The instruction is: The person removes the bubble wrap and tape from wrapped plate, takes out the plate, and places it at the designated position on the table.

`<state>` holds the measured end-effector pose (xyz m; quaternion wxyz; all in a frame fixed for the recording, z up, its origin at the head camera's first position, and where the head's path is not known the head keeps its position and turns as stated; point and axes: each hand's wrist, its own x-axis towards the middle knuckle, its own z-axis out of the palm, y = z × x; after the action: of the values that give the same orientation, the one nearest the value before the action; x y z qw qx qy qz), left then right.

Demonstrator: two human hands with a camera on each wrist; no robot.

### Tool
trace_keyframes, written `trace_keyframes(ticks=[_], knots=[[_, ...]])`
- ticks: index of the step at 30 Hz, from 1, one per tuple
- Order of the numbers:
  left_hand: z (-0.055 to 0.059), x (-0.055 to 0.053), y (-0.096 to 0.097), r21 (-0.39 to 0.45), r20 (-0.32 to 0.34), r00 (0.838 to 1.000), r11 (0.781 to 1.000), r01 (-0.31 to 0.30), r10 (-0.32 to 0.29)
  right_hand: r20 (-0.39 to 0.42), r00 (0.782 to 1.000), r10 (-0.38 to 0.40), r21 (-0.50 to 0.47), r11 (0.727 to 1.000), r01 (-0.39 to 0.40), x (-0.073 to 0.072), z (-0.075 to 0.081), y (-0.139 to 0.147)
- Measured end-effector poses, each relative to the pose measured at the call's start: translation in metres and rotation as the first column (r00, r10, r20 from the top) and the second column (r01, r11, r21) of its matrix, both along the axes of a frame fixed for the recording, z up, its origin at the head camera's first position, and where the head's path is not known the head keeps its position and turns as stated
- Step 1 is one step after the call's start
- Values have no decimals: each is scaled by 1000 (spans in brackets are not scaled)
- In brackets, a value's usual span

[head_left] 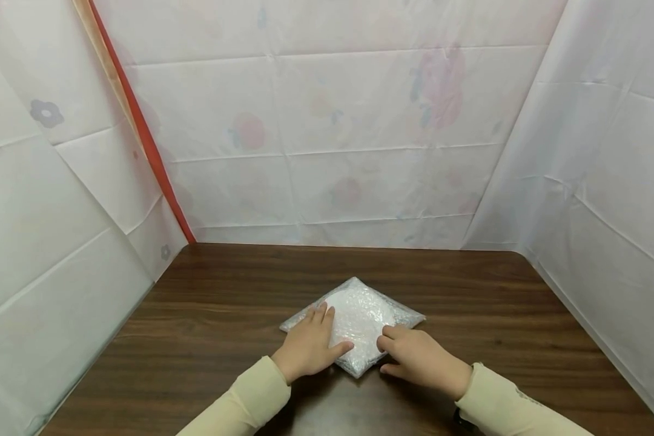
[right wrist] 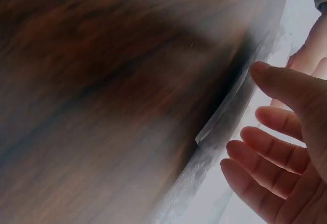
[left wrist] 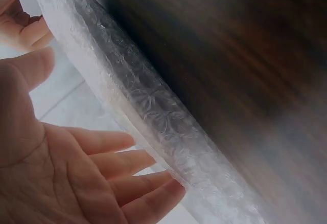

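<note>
Left hand [head_left: 312, 344]: fingers straight, spread over left side of bubble-wrapped package [head_left: 358, 330], apparently to steady it. Right hand [head_left: 418, 357]: fingers loosely bent at near-right edge, no pinch visible; seemingly placed to balance opposite side. Package lies flat on brown table [head_left: 218, 309], near corner between hands. Patterned sheets [head_left: 327, 115] stand behind, likely as screen.

Dark wood-grain table [head_left: 223, 290] across lower frame. White backdrop sheet [head_left: 327, 103], upper centre: creased, faint pink prints. Red strip [head_left: 160, 168] slants down upper left. Left-edge sheet [head_left: 33, 206]: grey flower print [head_left: 54, 115]. Right-edge sheet [head_left: 605, 181]: whitish, creased.
</note>
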<state>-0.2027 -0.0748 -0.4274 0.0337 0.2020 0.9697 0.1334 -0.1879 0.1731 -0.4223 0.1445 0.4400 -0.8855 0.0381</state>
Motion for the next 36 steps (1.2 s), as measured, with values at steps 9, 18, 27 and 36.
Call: trace_keyframes(ticks=[9,18,27,36], knots=[[-3,0,3,-60,14,1000,998,4,-3,-18,1000,-18,92,996,20,2,-4,-6],[-6,1,0,-63,30,999,998,24,-23,-82,996,-25,116,993,34,3,-7,-8],[-4,-1,-2,-72,50,998,996,49,-46,-206,978,-30,64,997,45,0,-13,-8],[-3,-2,-2,-72,55,997,996,53,-49,-287,958,-19,46,998,33,-4,-16,-8]])
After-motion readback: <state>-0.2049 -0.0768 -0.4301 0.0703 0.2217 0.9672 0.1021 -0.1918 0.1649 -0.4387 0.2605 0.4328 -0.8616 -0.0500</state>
